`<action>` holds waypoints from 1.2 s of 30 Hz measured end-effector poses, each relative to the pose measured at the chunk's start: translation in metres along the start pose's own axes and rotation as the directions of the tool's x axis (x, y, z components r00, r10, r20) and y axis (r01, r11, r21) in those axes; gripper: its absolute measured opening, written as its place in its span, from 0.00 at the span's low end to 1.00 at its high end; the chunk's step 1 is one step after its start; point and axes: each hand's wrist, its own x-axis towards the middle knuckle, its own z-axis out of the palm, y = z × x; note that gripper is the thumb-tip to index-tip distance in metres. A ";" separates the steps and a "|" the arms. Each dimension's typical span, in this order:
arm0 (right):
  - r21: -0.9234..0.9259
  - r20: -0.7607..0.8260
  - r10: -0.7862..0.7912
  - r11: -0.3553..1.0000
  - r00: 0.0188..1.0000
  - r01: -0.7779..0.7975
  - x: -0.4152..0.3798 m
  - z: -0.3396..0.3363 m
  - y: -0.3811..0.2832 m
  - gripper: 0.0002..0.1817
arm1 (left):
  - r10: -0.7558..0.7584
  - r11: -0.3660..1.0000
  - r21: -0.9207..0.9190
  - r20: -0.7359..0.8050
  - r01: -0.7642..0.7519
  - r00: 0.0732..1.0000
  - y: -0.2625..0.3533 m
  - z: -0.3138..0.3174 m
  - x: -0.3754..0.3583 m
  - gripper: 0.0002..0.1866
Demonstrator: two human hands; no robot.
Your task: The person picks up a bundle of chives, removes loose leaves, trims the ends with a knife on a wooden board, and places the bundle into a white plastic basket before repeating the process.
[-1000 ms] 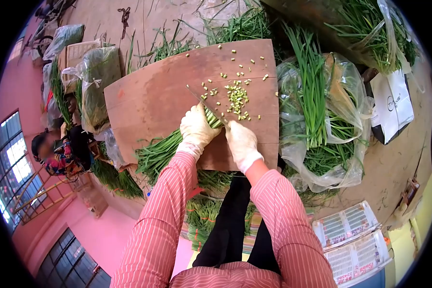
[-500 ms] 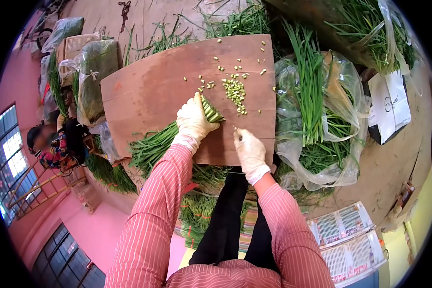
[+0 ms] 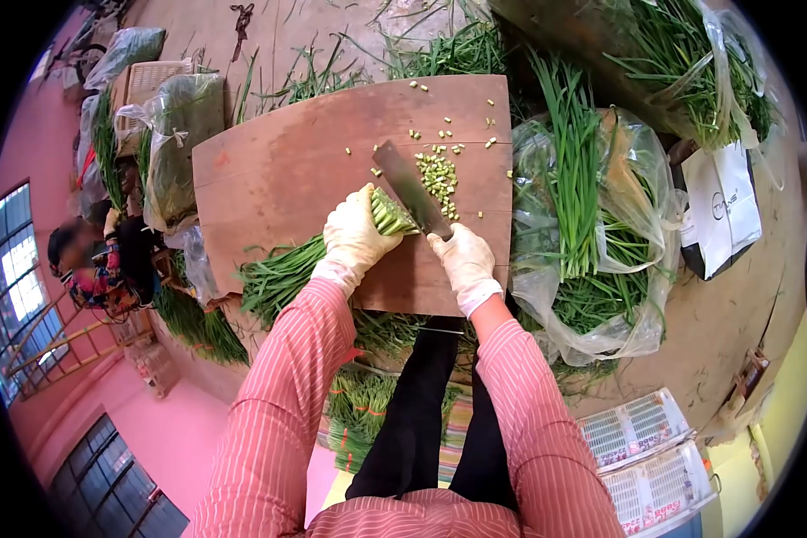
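Observation:
My gloved left hand (image 3: 357, 233) is closed round a bunch of garlic chives (image 3: 281, 274), its thick pale-green cut ends pointing right and its leaves trailing to the lower left. In my gloved right hand (image 3: 467, 262) is the handle of a cleaver (image 3: 410, 188). Its broad dark blade slants up and to the left, close beside the cut stalk ends and over the wooden board (image 3: 278, 161). Short chopped stem pieces (image 3: 439, 182) lie in a small heap just right of the blade, with others scattered toward the board's far right.
Right of the board, a clear plastic bag (image 3: 632, 314) holds long green leaves, near a white paper bag (image 3: 722, 202). At left, another person (image 3: 99, 269) sits by wrapped bundles (image 3: 184, 148). Loose greens (image 3: 457, 54) lie beyond the board. Bound bundles (image 3: 359, 408) are near my legs.
The cleaver's blade, not discernible before, now shows its broad side across the board. My right hand has turned and shifted slightly right. My left hand still grips the bunch.

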 end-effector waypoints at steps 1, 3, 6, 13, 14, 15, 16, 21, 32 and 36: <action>-0.047 -0.036 -0.015 0.999 0.999 0.013 -0.001 -0.003 0.000 0.20 | 0.023 0.998 -0.061 -0.021 -0.025 1.000 -0.005 -0.003 -0.006 0.52; -0.228 -0.119 -0.077 0.972 0.990 0.048 -0.008 -0.010 -0.008 0.34 | 0.061 0.988 -0.134 -0.081 -0.071 0.995 -0.018 -0.010 -0.021 0.52; -0.086 -0.153 -0.411 0.911 0.898 0.403 -0.035 -0.050 -0.026 0.55 | 0.098 0.953 -0.267 -0.177 -0.144 0.979 -0.028 -0.032 -0.050 0.51; 0.713 -0.046 -0.640 0.517 0.767 0.474 -0.116 -0.074 -0.112 0.67 | 0.240 0.760 -0.496 -0.385 -0.420 0.891 -0.004 -0.089 -0.142 0.45; 0.705 -0.042 -0.656 0.516 0.754 0.488 -0.123 -0.087 -0.121 0.67 | 0.227 0.759 -0.497 -0.404 -0.421 0.886 0.004 -0.098 -0.152 0.45; 0.655 -0.029 -0.692 0.532 0.721 0.537 -0.130 -0.100 -0.128 0.60 | 0.176 0.750 -0.517 -0.447 -0.413 0.877 0.012 -0.107 -0.163 0.44; 0.598 -0.013 -0.728 0.544 0.686 0.589 -0.140 -0.114 -0.137 0.53 | 0.122 0.737 -0.538 -0.490 -0.409 0.863 0.022 -0.117 -0.174 0.43; 0.526 -0.086 -0.710 0.563 0.699 0.637 -0.207 -0.204 -0.172 0.30 | -0.058 0.595 -0.753 -0.390 -0.281 0.919 0.079 -0.173 -0.222 0.43; 0.714 0.091 -0.641 0.576 0.762 0.399 -0.353 -0.378 -0.231 0.33 | 0.634 -0.429 -0.880 -0.456 -0.206 0.625 0.079 -0.313 -0.265 0.57; 0.700 0.034 -0.657 0.554 0.753 0.451 -0.389 -0.400 -0.239 0.35 | 0.702 -0.453 -0.819 -0.571 -0.352 0.427 0.089 -0.330 -0.264 0.64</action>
